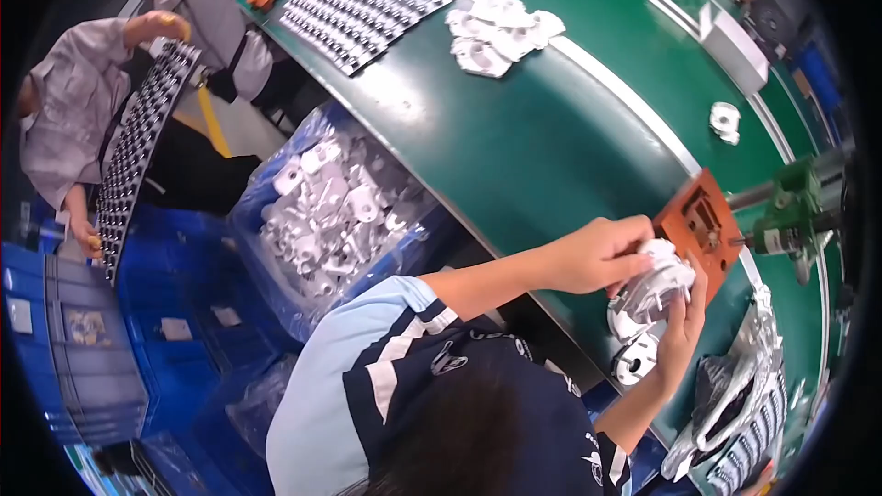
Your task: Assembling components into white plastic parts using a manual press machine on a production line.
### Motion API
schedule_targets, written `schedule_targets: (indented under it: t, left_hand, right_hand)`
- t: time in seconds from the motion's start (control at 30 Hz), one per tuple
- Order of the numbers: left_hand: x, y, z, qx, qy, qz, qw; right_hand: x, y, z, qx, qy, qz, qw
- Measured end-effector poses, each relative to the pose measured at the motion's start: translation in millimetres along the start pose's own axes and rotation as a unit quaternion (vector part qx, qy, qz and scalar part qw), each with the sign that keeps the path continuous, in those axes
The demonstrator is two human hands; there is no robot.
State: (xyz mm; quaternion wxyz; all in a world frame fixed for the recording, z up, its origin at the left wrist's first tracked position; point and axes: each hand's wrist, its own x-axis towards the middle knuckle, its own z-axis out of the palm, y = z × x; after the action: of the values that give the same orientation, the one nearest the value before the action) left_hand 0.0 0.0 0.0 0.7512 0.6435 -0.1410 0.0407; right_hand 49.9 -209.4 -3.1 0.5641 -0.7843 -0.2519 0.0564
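Both hands meet over the right side of the green workbench, around a white moulded part [660, 283] with a rounded, partly clear-looking body. The fingers of my left hand [608, 253] pinch its upper left edge. My right hand [682, 320] grips it from the right, thumb and fingers closed along its side. Just below the held part lies a white round piece with a dark centre [635, 360], close to the bench edge. Right behind my hands sits an orange fixture block [706, 225] with a shaped recess. Fingers cover some of the held part.
A green tool stand [792, 230] is beside the block. White parts [501, 32] lie piled at the bench's far end near a tray of small parts [372, 0]. A lined blue bin [335, 211] holds more parts. At left, a person holds another tray [147, 147].
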Motion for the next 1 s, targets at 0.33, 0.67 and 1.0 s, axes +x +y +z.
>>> schedule_targets:
  t: [0.33,0.67,1.0]
  left_hand:
    - [-70,12,-68,0.048,0.1,-0.049,0.993]
    - [-439,-133,-226,0.514,0.701,-0.451,0.2]
    - [-603,-131,-212,0.243,0.761,-0.473,0.373]
  right_hand:
    - [-19,34,24,0.121,-0.156,0.078,0.977]
    - [-48,46,36,0.197,0.044,0.14,0.969]
    - [-44,58,35,0.204,0.086,0.233,0.947]
